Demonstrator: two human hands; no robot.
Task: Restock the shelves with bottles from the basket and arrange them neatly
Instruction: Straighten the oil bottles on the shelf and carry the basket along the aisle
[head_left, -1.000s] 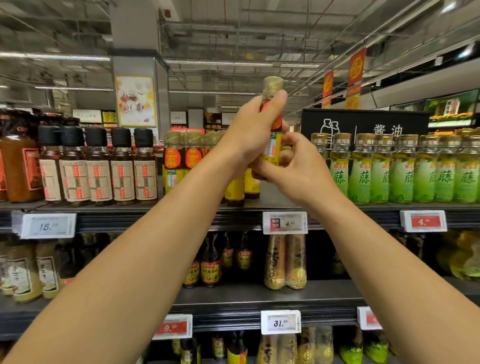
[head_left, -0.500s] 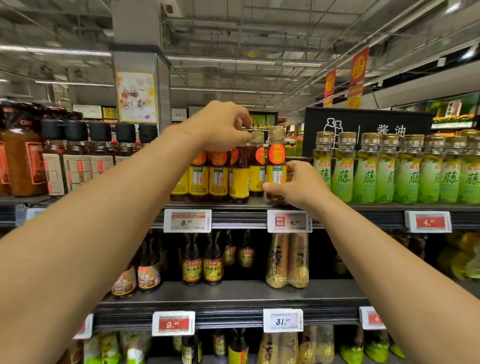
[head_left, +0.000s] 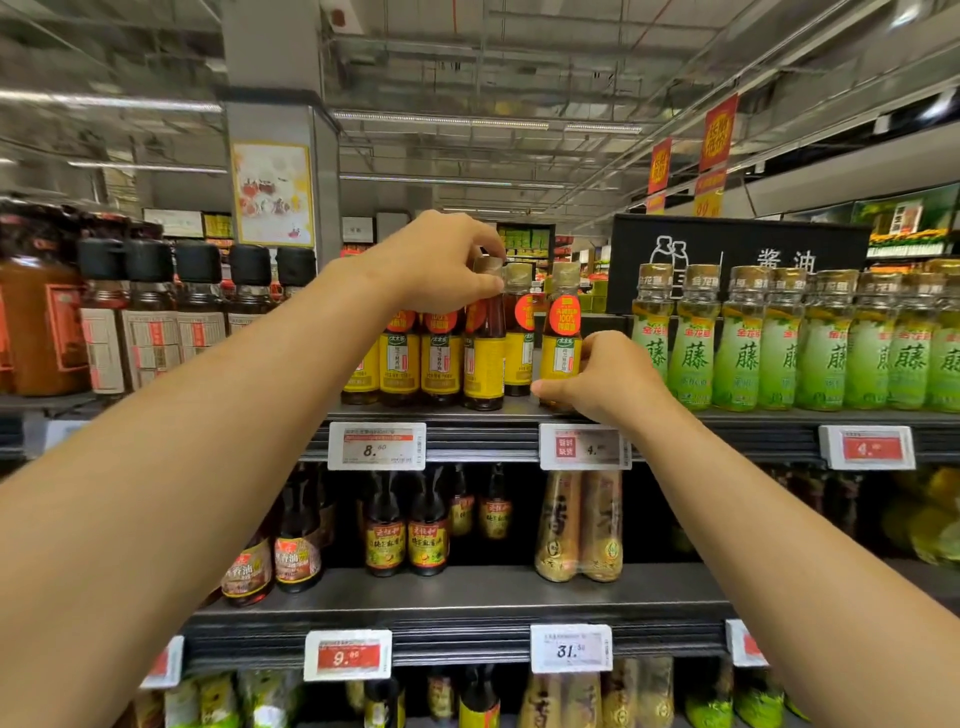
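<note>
A row of sesame oil bottles with yellow labels and orange stickers stands on the top shelf (head_left: 483, 418). My left hand (head_left: 441, 260) pinches the gold cap of one dark bottle (head_left: 485, 353) at the shelf's front edge; that bottle stands turned, its label to the side. My right hand (head_left: 608, 379) grips the lower part of the rightmost yellow-label bottle (head_left: 561, 343), which stands upright on the shelf. The basket is out of view.
Green-labelled bottles (head_left: 789, 348) fill the shelf to the right. Black-capped dark bottles (head_left: 156, 312) stand to the left. Price tags (head_left: 376, 446) hang on the shelf edge. Lower shelves (head_left: 467, 603) hold more oil bottles. A black sign (head_left: 737, 260) rises behind.
The bottle held up in both hands a second ago now stands on the shelf. My left hand moved from the row's top to pinch a front bottle's cap; my right hand stays low on the rightmost bottle.
</note>
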